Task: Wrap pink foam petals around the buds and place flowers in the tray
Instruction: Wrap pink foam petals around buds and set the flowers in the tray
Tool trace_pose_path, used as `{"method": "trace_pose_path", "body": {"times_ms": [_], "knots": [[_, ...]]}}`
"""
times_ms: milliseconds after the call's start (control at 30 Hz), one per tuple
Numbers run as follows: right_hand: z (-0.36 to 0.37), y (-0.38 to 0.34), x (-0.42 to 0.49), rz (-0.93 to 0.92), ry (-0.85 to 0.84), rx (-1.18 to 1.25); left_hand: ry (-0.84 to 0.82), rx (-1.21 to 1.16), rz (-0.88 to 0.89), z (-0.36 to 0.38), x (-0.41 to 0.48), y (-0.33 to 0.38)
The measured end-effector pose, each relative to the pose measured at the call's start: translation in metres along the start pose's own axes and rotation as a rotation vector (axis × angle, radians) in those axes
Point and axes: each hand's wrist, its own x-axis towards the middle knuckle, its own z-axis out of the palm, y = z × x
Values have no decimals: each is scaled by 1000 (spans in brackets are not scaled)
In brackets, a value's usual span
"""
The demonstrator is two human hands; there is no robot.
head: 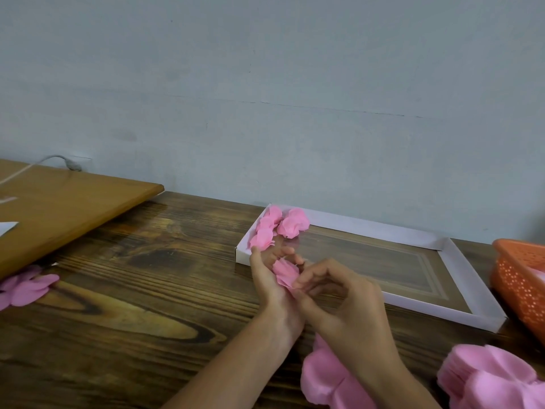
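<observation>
Right hand point(348, 296): fingers point(320, 273) were curled, thumb and forefinger pinching the near edge of the half-wrapped flower point(284, 272).
Left hand point(267, 283): fingers point(284, 251) were loosely bent behind the flower, holding it against the palm, thumb pointing up.
Flower axis: it slanted from the pinched near-right end up toward the far left. Which end was the bud tip could not be told.
Flower place: it was held above the tabletop point(141, 278), just before the tray's near-left corner.
Tray point(460, 311): white and shallow, its length running along the wall, with finished flowers point(277, 228) clustered in its far-left corner.
Petal stacks point(495, 379): loose pink heaps lay at near right and under the right forearm, and another at the left edge.
Basket point(519, 278): orange and perforated, just right of the tray.
Tabletop: dark, glossy grained wood, with a lighter board point(59, 208) on its left.
Room: a pale grey-blue wall point(265, 84) stood behind.
</observation>
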Motion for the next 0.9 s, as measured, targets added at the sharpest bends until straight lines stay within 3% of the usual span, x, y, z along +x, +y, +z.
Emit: {"method": "trace_pose_path", "body": {"times_ms": [233,433,700,900], "knots": [[-2,4,1,22,-23,-21,1,-11,14,3,-1,1],[-4,-3,-1,-94,14,-197,-50,24,49,3,-2,-1],[1,-3,-5,-127,170,-416,-53,79,50,4,-5,-3],[3,-3,-6,-82,122,-380,-29,99,25,4,-3,-3]]}}
